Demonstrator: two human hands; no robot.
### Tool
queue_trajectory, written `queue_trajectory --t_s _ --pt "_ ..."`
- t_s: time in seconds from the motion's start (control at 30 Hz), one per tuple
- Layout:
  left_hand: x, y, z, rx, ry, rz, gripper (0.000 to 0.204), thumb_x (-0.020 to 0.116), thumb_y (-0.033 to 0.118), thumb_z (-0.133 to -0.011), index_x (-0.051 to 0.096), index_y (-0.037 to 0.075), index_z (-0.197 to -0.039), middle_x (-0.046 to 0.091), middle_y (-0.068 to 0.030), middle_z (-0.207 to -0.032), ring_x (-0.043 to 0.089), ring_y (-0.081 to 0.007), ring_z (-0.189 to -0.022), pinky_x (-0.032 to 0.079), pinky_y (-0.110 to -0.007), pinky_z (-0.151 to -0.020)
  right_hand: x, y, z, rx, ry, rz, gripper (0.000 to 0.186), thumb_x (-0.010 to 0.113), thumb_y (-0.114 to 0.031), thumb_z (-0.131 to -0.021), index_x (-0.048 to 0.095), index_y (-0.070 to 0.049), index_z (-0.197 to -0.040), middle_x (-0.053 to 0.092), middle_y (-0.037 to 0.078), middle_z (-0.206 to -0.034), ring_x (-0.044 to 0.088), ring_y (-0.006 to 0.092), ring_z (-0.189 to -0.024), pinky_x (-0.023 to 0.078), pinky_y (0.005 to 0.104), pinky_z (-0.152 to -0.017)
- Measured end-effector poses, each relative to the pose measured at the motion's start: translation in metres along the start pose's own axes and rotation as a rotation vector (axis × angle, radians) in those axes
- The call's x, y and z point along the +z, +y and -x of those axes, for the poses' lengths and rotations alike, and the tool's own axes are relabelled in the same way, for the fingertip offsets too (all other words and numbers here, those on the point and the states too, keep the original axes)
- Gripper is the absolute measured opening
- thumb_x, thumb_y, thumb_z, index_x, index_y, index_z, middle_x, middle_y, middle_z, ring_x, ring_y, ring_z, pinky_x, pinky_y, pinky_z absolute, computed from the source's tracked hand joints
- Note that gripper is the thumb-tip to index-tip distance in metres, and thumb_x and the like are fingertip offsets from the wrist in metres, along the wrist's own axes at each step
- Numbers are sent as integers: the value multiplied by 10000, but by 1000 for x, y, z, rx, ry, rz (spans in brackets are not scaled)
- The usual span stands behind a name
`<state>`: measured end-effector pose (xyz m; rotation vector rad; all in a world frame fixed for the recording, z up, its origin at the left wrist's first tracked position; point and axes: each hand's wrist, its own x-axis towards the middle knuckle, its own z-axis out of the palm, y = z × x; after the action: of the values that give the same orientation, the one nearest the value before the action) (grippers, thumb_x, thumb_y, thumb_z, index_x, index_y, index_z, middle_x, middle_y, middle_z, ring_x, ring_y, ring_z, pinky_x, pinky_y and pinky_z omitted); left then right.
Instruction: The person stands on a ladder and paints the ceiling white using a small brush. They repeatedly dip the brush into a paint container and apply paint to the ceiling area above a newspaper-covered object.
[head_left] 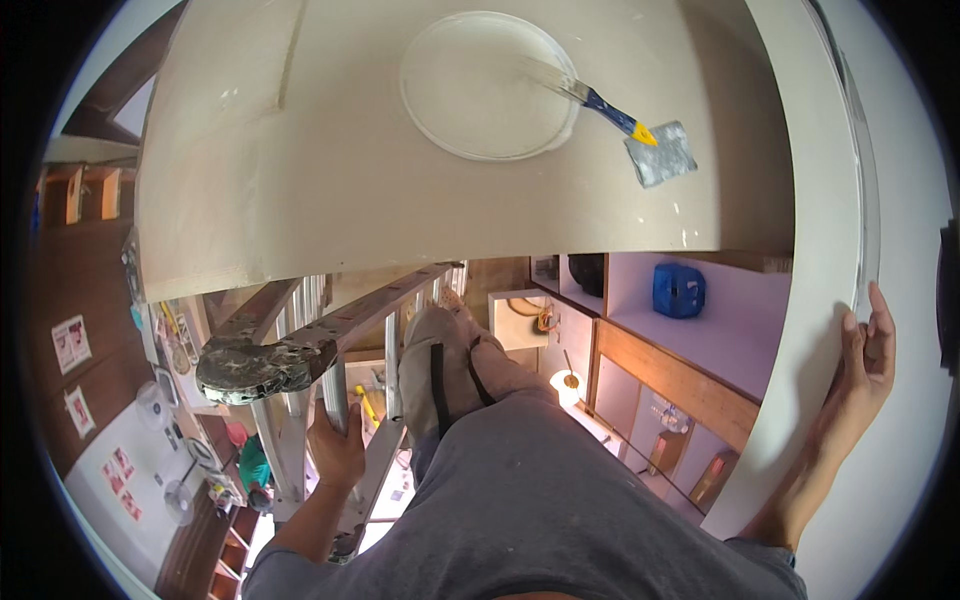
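My left hand is closed round a metal rail of the stepladder, below its paint-splattered top end. At the right, my right hand rests with fingers stretched out along the edge of a white upright panel. Ahead of me, a round white lid or tub is on a pale board; I cannot tell which it is. Across its right rim lies a paintbrush with a blue and yellow handle, bristles over the white surface. The handle's tip overlaps a crumpled grey square.
I am high above the room, my legs beside the ladder. Below at the right are shelves with a blue bag and a lit lamp. A person in green is far below at the left, near fans.
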<state>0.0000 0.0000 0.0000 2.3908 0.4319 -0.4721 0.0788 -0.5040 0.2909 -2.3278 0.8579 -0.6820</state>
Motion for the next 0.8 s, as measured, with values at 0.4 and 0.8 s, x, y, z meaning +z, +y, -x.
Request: queue_trajectory --t_s 0.4,0.8 --pt "-14 10 3 1 -11 -47 381 728 254 -1022 620 -79 -1173 695 -260 -751 719 -461 -707 519 -516 -643 -5 6 4 -10 -12 -1 359 747 -108 -1056 701 -11 -1399 620 -11 -1033 616 56 -982 492 208 -953" --pt "4 -4 -8 81 20 73 445 741 230 -1014 613 -136 -1232 741 -296 -911 762 -435 -844 555 -483 -734 -4 7 6 -69 19 46 389 798 -52 -1001 726 -38 -1383 540 -74 -882 525 41 -847 455 174 -921"
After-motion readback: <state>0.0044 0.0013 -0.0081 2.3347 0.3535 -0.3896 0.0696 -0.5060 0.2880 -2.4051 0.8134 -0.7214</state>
